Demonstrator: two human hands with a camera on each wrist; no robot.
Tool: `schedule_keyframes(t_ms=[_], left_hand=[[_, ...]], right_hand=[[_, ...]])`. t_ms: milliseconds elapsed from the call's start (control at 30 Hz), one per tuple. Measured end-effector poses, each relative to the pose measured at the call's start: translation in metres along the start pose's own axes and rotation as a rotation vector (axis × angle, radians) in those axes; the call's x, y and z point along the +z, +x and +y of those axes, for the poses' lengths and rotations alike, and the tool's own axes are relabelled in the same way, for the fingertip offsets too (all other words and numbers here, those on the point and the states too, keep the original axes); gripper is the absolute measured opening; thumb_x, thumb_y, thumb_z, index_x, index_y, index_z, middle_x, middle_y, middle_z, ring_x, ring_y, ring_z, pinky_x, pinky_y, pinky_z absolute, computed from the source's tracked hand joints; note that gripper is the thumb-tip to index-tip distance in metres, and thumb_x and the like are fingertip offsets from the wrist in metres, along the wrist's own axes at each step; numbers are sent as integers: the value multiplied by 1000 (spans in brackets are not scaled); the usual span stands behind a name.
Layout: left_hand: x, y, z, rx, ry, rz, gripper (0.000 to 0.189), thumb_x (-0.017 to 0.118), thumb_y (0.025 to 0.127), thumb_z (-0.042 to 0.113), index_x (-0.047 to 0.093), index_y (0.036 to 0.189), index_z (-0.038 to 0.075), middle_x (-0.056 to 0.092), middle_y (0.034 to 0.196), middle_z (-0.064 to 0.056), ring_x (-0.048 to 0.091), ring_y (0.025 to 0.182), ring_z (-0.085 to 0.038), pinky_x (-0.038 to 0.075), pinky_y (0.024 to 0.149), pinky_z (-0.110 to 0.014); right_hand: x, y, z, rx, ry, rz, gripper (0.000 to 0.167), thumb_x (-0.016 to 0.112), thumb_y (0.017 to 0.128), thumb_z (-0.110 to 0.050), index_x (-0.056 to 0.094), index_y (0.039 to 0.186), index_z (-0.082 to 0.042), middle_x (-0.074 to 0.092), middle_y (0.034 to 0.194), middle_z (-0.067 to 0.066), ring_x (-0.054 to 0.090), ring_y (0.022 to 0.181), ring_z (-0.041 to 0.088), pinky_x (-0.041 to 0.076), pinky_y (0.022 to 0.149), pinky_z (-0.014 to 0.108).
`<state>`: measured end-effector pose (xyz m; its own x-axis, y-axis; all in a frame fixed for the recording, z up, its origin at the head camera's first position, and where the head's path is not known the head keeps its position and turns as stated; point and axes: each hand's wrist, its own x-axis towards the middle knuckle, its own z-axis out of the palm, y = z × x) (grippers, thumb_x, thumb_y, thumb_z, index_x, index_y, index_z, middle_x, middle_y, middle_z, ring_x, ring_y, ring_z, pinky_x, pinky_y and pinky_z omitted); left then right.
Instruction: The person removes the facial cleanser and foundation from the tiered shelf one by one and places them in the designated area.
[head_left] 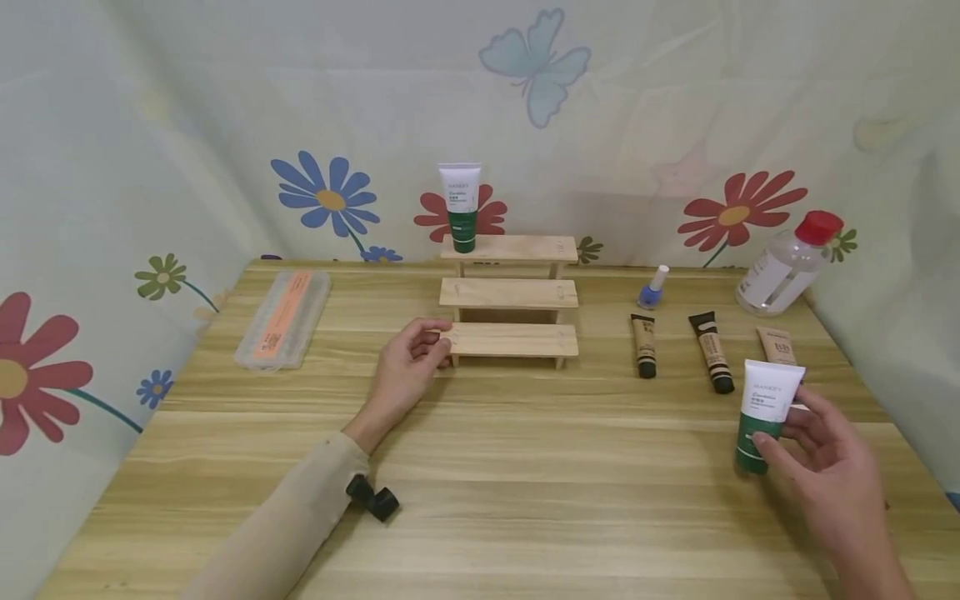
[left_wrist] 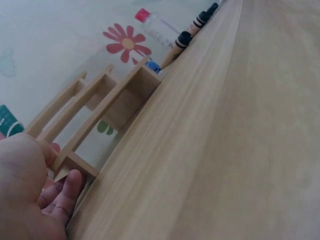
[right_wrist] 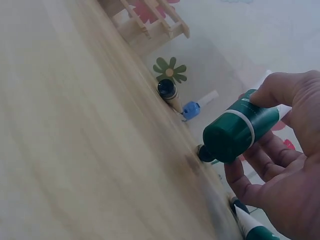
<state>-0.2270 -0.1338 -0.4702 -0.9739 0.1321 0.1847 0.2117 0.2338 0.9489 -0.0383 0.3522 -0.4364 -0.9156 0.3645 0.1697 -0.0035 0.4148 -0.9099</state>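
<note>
My right hand (head_left: 843,467) grips a white and green squeeze tube (head_left: 765,417), thumb across its front and fingers behind. It is held upright with the green cap down; in the right wrist view the green end of this tube (right_wrist: 235,127) faces the camera. My left hand (head_left: 408,367) pinches the left end of the lowest step of a small three-tier wooden display stand (head_left: 517,340), fingers curled at that end in the left wrist view. A matching white and green tube (head_left: 461,204) stands on the left of the top step.
Right of the stand are a blue nail polish bottle (head_left: 651,292), two beige tubes with black ends (head_left: 643,346), a pale tube (head_left: 776,343) and a clear red-capped bottle (head_left: 780,271). A clear plastic case (head_left: 300,325) lies at the back left. A patterned curtain (head_left: 630,142) hangs behind.
</note>
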Motion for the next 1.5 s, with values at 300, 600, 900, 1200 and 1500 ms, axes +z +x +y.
schedule_keyframes(t_ms=[300,600,900,1200,1500], left_hand=[[1,0,0,-5,1,-2,22,71,111,17,76,133,14,74,112,-14,76,94,-29,68,82,-32],[2,0,0,-9,-3,-4,22,71,111,16,75,133,15,73,113,-13,76,95,-26,68,82,-31],[2,0,0,-16,5,-9,22,71,112,17,75,133,16,74,114,-13,76,96,-27,68,83,-32],[1,-1,0,-13,13,-8,23,71,112,18,75,134,16,74,113,-13,77,95,-27,68,83,-31],[0,1,0,-6,4,-8,24,71,111,17,75,135,14,74,113,-14,77,94,-28,68,82,-31]], right_hand=[[-4,-14,10,56,-172,-61,78,84,102,-9,44,169,-8,62,123,-26,61,109,-5,50,91,0],[-2,-21,15,62,-255,-78,76,81,104,-10,42,169,-5,61,130,-2,58,105,-3,52,84,0],[-4,-22,18,68,-338,-79,72,80,106,-19,45,168,-3,63,138,22,51,101,-12,51,74,1],[-3,-22,21,-28,-388,-71,64,86,101,-15,58,157,-4,71,126,21,55,93,-18,52,67,9],[-3,-24,25,-78,-354,-14,60,86,101,-14,63,155,-9,58,123,-35,55,104,-17,49,71,5]])
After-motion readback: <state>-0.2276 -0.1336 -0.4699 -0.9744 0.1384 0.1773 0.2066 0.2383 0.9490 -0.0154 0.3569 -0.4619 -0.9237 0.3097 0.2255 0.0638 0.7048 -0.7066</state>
